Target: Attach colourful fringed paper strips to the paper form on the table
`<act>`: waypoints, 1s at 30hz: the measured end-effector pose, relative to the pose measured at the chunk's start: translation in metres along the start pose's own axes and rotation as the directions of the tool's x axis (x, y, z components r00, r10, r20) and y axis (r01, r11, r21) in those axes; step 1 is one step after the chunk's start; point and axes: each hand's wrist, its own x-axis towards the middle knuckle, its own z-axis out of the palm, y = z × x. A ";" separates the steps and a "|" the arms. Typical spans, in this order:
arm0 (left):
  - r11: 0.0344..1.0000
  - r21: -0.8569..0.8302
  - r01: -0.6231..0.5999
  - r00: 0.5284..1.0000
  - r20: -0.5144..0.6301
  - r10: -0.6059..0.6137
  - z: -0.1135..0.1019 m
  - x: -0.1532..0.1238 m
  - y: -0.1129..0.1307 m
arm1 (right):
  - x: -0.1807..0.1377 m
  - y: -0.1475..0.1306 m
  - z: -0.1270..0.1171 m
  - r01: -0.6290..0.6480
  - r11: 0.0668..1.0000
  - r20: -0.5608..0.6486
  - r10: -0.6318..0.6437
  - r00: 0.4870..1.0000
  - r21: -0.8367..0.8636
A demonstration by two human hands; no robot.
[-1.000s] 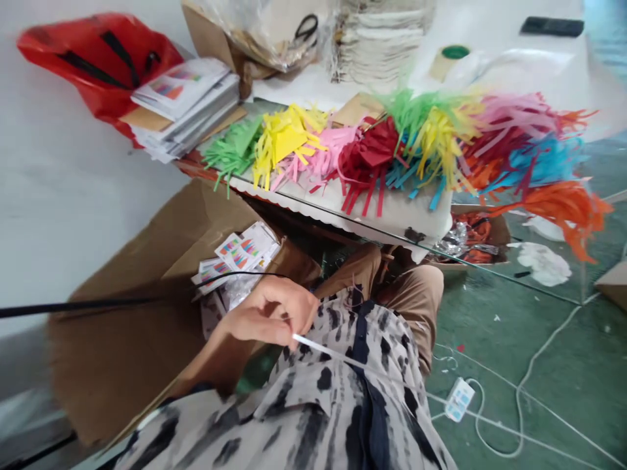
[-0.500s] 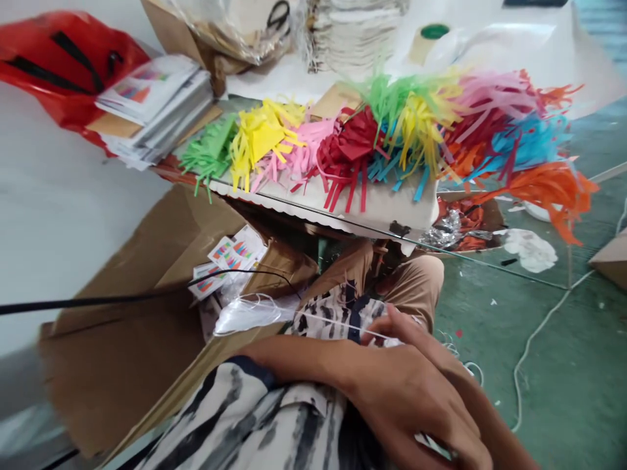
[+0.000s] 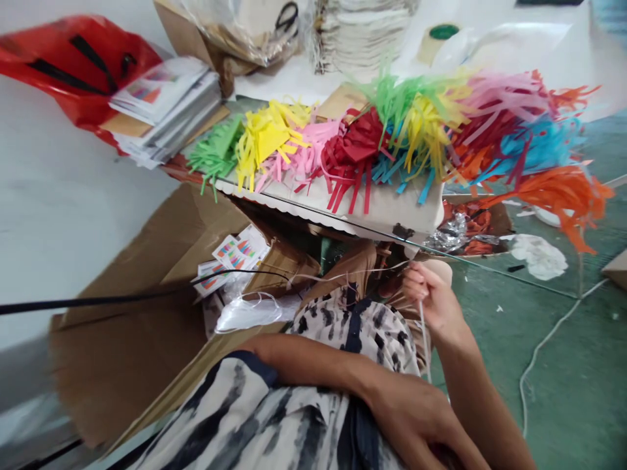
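Observation:
My right hand (image 3: 427, 297) is raised in front of my knee, its fingers closed on a thin white string (image 3: 350, 273). From that hand the string runs left toward the cardboard box, and another stretch hangs down toward my lap. My left hand (image 3: 416, 418) lies low at the bottom edge, its arm crossing my body; its fingers are out of sight. A loose bundle of white string (image 3: 255, 313) rests at the box's edge. Tissue-paper tassels in several colours, among them a red tassel (image 3: 355, 143) and an orange tassel (image 3: 563, 192), lie along the glass table's near edge.
The large open cardboard box (image 3: 122, 313) stands at left with printed cards (image 3: 240, 251) inside. On the table are a stack of printed sheets (image 3: 171, 104), a red bag (image 3: 83, 65), scissors (image 3: 287, 16) and a roll of tape (image 3: 441, 36). A white cord (image 3: 539, 352) crosses the green floor.
My right hand has risen away from my left hand, up and to the right, drawing the white string with it. My left hand has shifted slightly down. The view has shifted a little.

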 end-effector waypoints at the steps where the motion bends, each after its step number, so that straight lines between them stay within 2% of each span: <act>1: 1.000 0.029 -0.002 1.000 -0.024 0.002 -0.007 -0.007 0.002 | 0.001 -0.007 -0.013 0.053 0.998 -0.029 -0.052 0.998 0.020; 3: 0.982 0.186 0.031 0.969 -0.248 0.017 -0.017 -0.031 0.003 | -0.005 -0.022 -0.041 0.151 0.988 -0.093 -0.147 0.985 0.043; 4: 0.958 0.267 0.099 0.922 -0.386 0.012 -0.019 -0.047 0.001 | -0.011 -0.029 -0.055 0.205 0.977 -0.141 -0.197 0.970 0.051; 5: 0.918 0.342 0.201 0.837 -0.547 0.021 -0.021 -0.065 -0.001 | -0.018 -0.034 -0.069 0.247 0.967 -0.186 -0.233 0.955 0.059; 6: 0.849 0.401 0.345 0.728 -0.685 0.028 -0.022 -0.084 -0.005 | -0.027 -0.038 -0.081 0.281 0.957 -0.221 -0.260 0.940 0.070; 7: 0.751 0.430 0.501 0.631 -0.775 0.023 -0.024 -0.103 -0.010 | -0.035 -0.039 -0.090 0.305 0.949 -0.247 -0.277 0.929 0.081; 9: 0.463 0.440 0.769 0.533 -0.842 -0.084 -0.027 -0.136 -0.023 | -0.046 -0.035 -0.101 0.315 0.944 -0.270 -0.280 0.921 0.096; 10: 0.314 0.408 0.857 0.467 -0.873 -0.139 -0.029 -0.148 -0.030 | -0.049 -0.030 -0.102 0.310 0.946 -0.273 -0.274 0.922 0.096; 11: 0.272 0.380 0.884 0.427 -0.893 -0.143 -0.031 -0.158 -0.036 | -0.050 -0.024 -0.100 0.296 0.951 -0.272 -0.262 0.926 0.091; 12: 0.236 0.356 0.904 0.396 -0.906 -0.151 -0.034 -0.164 -0.040 | -0.050 -0.017 -0.096 0.281 0.956 -0.270 -0.250 0.930 0.083; 14: 0.242 0.316 0.917 0.354 -0.926 -0.132 -0.040 -0.172 -0.043 | -0.046 -0.002 -0.083 0.256 0.966 -0.258 -0.235 0.937 0.050; 17: 0.258 0.250 0.933 0.273 -0.960 -0.059 -0.056 -0.180 -0.029 | -0.041 0.018 -0.063 0.244 0.969 -0.232 -0.247 0.941 -0.041; 19: 0.243 0.171 0.955 0.172 -0.985 0.018 -0.072 -0.190 -0.012 | -0.043 0.026 -0.051 0.243 0.964 -0.214 -0.261 0.941 -0.108; 22: 0.178 -0.004 0.984 -0.035 -0.985 0.168 -0.099 -0.208 0.014 | -0.050 0.035 -0.034 0.245 0.950 -0.191 -0.281 0.940 -0.191; 24: 0.134 -0.108 0.985 -0.139 -0.958 0.250 -0.112 -0.216 0.024 | -0.055 0.039 -0.022 0.255 0.936 -0.180 -0.302 0.936 -0.244; 25: 0.103 -0.147 0.984 -0.170 -0.949 0.267 -0.114 -0.218 0.027 | -0.057 0.040 -0.016 0.263 0.926 -0.176 -0.316 0.932 -0.271; 26: 0.069 -0.168 0.983 -0.180 -0.948 0.263 -0.114 -0.217 0.029 | -0.058 0.042 -0.012 0.270 0.916 -0.172 -0.330 0.928 -0.297; 27: 0.042 -0.166 0.985 -0.171 -0.954 0.245 -0.110 -0.215 0.030 | -0.059 0.043 -0.007 0.277 0.905 -0.170 -0.343 0.924 -0.323; 29: 0.059 -0.111 0.992 -0.121 -0.971 0.208 -0.096 -0.202 0.029 | -0.058 0.045 -0.001 0.286 0.881 -0.159 -0.366 0.917 -0.378; 30: 0.127 -0.061 0.990 -0.085 -0.977 0.197 -0.087 -0.192 0.028 | -0.057 0.046 0.002 0.287 0.868 -0.150 -0.374 0.915 -0.406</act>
